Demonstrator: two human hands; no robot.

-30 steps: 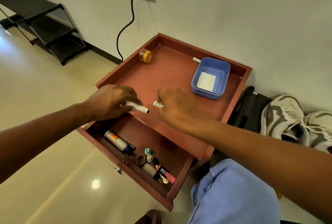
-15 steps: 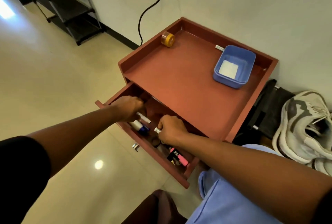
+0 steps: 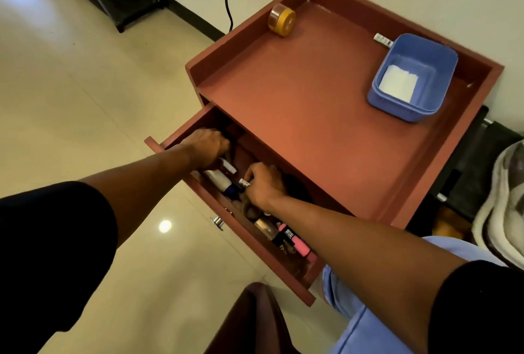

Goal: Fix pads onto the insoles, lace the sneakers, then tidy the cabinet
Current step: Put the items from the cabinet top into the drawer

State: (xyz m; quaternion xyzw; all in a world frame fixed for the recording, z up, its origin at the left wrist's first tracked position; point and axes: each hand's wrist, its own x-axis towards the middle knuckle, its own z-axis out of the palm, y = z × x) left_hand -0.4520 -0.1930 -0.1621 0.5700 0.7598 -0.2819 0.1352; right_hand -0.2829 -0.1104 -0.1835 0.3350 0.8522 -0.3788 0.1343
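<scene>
Both hands reach into the open drawer (image 3: 181, 138) of the red-brown cabinet (image 3: 312, 115). The left hand (image 3: 208, 146) is at the drawer's far left end, its fingers curled down around a small white stick (image 3: 229, 166) whose tip juts out to the right below the knuckles. The right hand (image 3: 265, 183) sits just to its right, nearer the middle of the drawer, fingers bent and pinching a small white capped piece (image 3: 244, 182) between thumb and forefinger. Between and below the two hands lies a white tube with a dark blue cap (image 3: 221, 180), against the drawer's near wall. Farther right in the drawer, partly under the right forearm, lie a pink highlighter (image 3: 295, 240) and a dark marker (image 3: 266, 227); other small things there are too shadowed to make out.

On the cabinet top, an amber tape roll (image 3: 282, 20) stands by the far left rim, and a blue plastic tub (image 3: 412, 81) holding white pads (image 3: 398, 84) sits at the far right, with a small white label strip (image 3: 382, 39) just beyond it. A grey-and-white sneaker (image 3: 504, 197) rests at the right edge of view.
</scene>
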